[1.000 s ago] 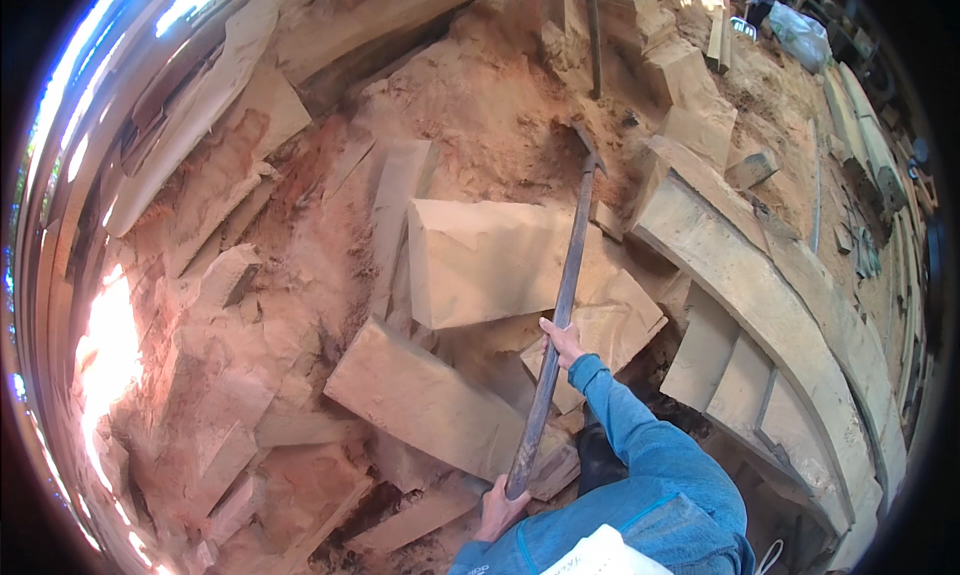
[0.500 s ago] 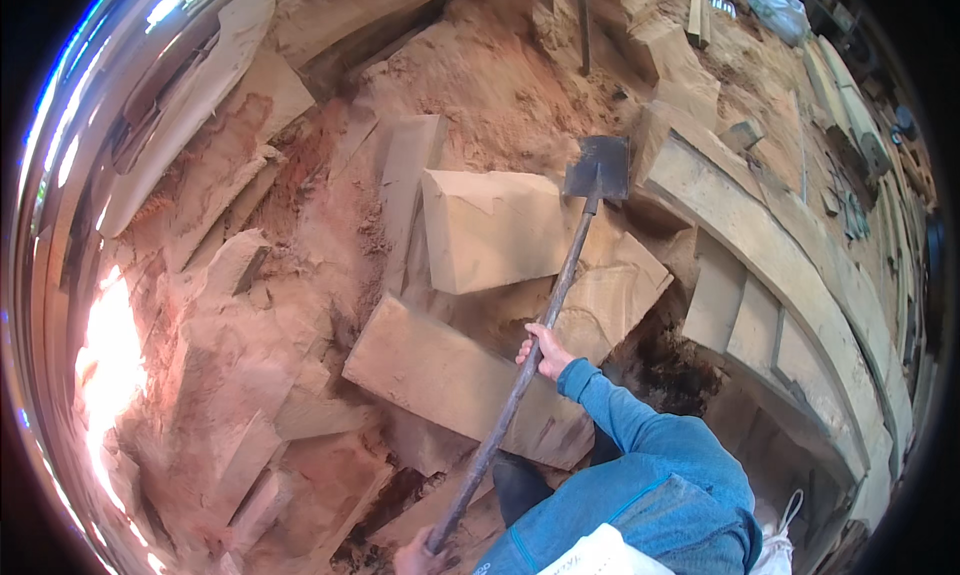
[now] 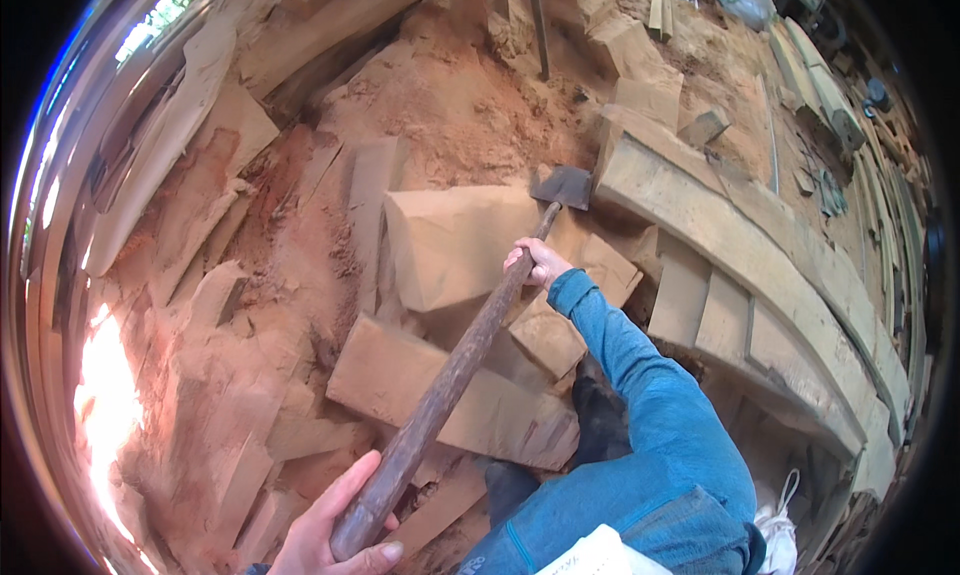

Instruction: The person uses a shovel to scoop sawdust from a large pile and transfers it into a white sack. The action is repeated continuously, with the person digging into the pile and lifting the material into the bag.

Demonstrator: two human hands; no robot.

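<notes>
A long-handled shovel [image 3: 450, 380] slants across the middle, its wooden shaft rising from the lower left. Its dark, flat metal blade [image 3: 563, 186] points away from me, down among the wood blocks beside a long beam. My right hand [image 3: 540, 263], below a blue sleeve, is closed round the shaft a short way behind the blade. At the near end of the shaft my left hand [image 3: 330, 535] cups the wood, thumb on one side and fingers round the other. Under the shaft lies a thick wood block [image 3: 385, 370]; another block [image 3: 460, 240] sits just left of the blade.
Reddish sawdust [image 3: 450, 105] covers the ground in a heap. Long curved beams [image 3: 740, 245] run along the right. Slabs and offcuts [image 3: 190, 125] lie piled at the left. A dark upright bar [image 3: 538, 25] stands at the far side. My dark boots [image 3: 600, 420] are among the blocks.
The shovel's near end has risen toward me, and my left hand has come further into view with it. The blade sits lower between the block and the beam. My right hand has moved forward.
</notes>
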